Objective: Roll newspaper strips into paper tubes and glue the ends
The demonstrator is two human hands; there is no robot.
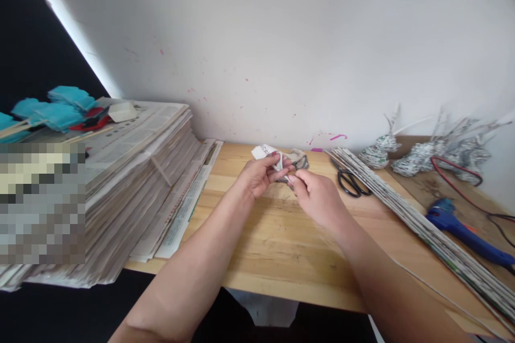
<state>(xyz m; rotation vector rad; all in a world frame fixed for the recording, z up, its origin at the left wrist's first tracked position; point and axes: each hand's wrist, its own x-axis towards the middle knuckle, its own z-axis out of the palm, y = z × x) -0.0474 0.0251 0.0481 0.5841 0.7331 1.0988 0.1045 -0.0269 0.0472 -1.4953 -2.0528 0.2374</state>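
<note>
A pale wooden table (281, 268) with visible planks and a few dark marks stands against a plain whitish wall (257, 27). Small pink specks (247, 80) dot that wall above the table, and a brighter pink smear (338, 137) sits just over its back edge. Beyond the table's left end, a black area (36, 37) is bordered by a slanting bright strip (74, 32). Soft, even light falls across the table.

Head view — from close above the table (277, 257), facing forward and down, wall (281, 53) ahead.
</note>
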